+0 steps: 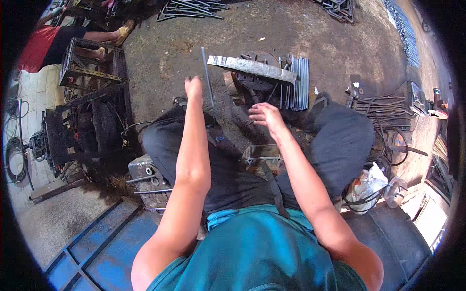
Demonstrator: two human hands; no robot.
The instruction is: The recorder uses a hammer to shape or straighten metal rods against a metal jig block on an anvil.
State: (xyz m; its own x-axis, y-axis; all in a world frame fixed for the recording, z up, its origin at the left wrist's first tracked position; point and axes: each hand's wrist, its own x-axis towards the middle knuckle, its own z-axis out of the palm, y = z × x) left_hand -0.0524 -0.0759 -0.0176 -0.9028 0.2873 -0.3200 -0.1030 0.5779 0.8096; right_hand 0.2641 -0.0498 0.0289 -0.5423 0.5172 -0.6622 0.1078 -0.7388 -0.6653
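Note:
My left hand (193, 89) is raised ahead of my left knee. Its thumb and fingertips look apart, and nothing shows in its grasp. Just to its right, separated by a small gap, a thin straight metal rod (208, 76) stands at a slant. My right hand (267, 118) is open between my knees, its fingers spread and pointing left. In front of both hands lies a long, pale grey slab (252, 67) with a rough edge, over a dark round metal base (256, 83). Against the slab's right end is a row of straight grey rods (299, 83).
Bent rods (189, 8) lie at the far floor, with more dark rods (383, 107) to the right. A metal frame (92, 68) and another person's leg (102, 36) are at left. A metal block (149, 175) sits by my left thigh; a white bag (371, 182) is at right.

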